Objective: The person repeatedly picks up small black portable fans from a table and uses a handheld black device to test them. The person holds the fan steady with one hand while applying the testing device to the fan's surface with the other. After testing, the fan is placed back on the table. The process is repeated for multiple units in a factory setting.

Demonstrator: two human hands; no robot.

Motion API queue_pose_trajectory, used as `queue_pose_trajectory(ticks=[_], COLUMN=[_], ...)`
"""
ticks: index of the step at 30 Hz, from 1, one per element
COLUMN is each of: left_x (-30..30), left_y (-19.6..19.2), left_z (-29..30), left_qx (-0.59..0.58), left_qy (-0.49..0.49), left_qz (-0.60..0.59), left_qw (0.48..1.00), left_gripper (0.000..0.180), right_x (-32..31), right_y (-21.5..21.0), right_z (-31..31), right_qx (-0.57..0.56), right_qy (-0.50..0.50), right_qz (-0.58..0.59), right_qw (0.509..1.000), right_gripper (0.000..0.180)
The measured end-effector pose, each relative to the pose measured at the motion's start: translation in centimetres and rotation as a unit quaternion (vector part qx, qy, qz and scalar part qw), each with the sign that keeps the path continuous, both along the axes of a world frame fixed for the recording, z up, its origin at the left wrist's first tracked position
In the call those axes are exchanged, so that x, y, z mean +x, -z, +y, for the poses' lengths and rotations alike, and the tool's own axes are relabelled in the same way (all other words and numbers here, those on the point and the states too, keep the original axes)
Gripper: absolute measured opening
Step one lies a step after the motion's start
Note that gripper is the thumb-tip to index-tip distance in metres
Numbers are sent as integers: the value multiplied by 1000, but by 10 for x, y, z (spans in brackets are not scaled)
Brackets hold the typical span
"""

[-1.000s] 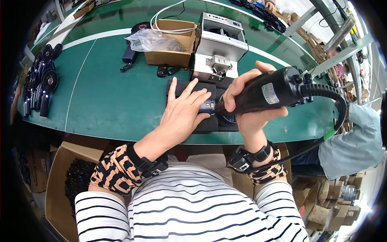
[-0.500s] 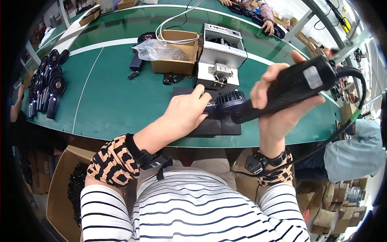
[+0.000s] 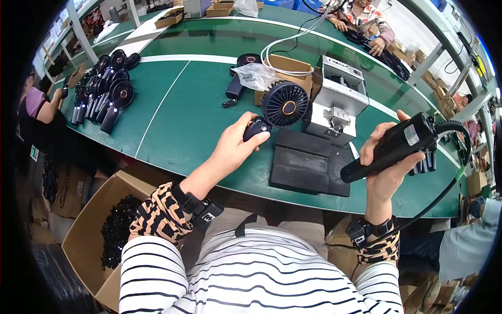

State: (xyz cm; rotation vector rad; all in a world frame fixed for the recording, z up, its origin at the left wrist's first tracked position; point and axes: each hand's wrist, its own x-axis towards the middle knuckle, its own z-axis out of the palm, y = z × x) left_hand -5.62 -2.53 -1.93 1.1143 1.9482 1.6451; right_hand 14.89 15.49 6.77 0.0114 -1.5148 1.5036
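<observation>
My left hand (image 3: 230, 145) is closed around the dark handle of a small handheld fan (image 3: 285, 104). The round, ribbed fan head is raised beyond the fingers and faces up, left of a boxy white and grey machine (image 3: 334, 112). In my right hand (image 3: 387, 178) is a black corded electric screwdriver (image 3: 392, 149), slanting down to the left. Its lower end hangs near the right part of a black block (image 3: 300, 161) on the bench, apart from the fan. The bit cannot be made out.
Several dark fans (image 3: 107, 86) lie piled on the green bench (image 3: 172, 120) at the left. An open carton (image 3: 287, 65) and a clear plastic bag (image 3: 256, 76) stand behind. A carton of black parts (image 3: 89, 246) sits below left. Other people are across the bench and at the left.
The fan has come up off the black block and moved left in my left hand. My right hand has drawn the screwdriver away from it. The view has turned left.
</observation>
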Motion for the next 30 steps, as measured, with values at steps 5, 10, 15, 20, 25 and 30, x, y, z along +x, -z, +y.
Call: queue_pose_trajectory(ticks=[5, 10, 15, 20, 25, 30], left_x=[-102, -236, -289, -251, -50, 115], left_y=[18, 42, 48, -2, -71, -63], left_z=[-68, -203, -269, -188, 20, 136], left_qx=[-71, -269, -436, -259, -31, -79], left_qy=[-166, -389, -485, -407, 43, 376], left_qz=[89, 314, 319, 516, 403, 475], left_qw=[979, 824, 687, 708, 914, 792], left_gripper=[34, 48, 58, 58, 28, 21], right_x=[13, 21, 9, 14, 41, 90], right_y=[5, 10, 12, 4, 0, -19], right_z=[10, 19, 18, 30, 52, 75], right_qx=[-5, 0, -16, 8, 56, 104], right_qy=[21, 73, 37, 55, 129, 203], right_qz=[-11, -16, -21, -41, -77, -83], right_qw=[1000, 997, 999, 998, 987, 970], right_gripper=[89, 91, 89, 88, 86, 84])
